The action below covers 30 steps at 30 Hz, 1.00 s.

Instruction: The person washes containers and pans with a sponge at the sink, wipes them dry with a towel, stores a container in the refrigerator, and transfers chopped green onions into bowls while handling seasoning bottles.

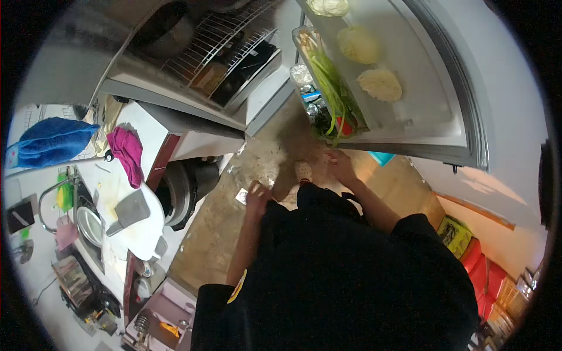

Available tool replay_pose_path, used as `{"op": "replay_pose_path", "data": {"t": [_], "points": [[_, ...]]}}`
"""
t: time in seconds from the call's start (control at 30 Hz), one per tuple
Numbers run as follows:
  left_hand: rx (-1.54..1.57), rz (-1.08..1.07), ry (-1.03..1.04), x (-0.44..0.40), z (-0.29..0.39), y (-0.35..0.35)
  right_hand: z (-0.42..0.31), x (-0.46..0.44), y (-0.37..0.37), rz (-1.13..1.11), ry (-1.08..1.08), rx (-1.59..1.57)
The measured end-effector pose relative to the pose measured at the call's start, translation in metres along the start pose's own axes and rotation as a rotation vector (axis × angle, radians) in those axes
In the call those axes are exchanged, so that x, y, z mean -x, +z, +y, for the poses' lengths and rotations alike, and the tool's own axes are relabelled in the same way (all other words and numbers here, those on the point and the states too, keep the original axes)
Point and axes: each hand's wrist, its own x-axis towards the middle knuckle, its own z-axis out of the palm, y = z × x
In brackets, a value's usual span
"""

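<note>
Green spring onions [329, 79] sit in the open refrigerator door [427, 96], upper centre of the frame; their long axis slants down and rightward, pale root ends up, leaf tips towards the right hand [338, 164]. That hand's fingers are loosely bent, nothing visible in them, just beside the door's lower edge. The left hand [257, 196] is half curled near one white card [241, 196]; whether it grips that, I cannot tell. One red item [344, 126] lies by the leaves; three pale round shapes [379, 85] show rightward. Two cloths, one blue [52, 140], one magenta [126, 153], hang at left.
</note>
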Motion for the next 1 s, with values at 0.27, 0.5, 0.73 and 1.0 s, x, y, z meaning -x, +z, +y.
{"op": "replay_pose_path", "data": {"t": [0.27,0.5,0.73,1.0], "points": [[0.514,-0.233,-0.497,-0.039,0.103,0.024,0.064,0.02,-0.095,0.555,0.522,-0.199],[0.521,0.092,-0.467,-0.052,0.125,0.003,0.064,0.014,-0.117,0.456,0.003,0.479],[0.756,-0.069,-0.447,-0.07,0.221,0.072,0.039,0.025,-0.075,-0.237,0.042,0.359],[0.908,0.527,-0.402,-0.039,0.192,-0.028,-0.069,-0.041,0.012,-0.669,0.009,0.09]]}}
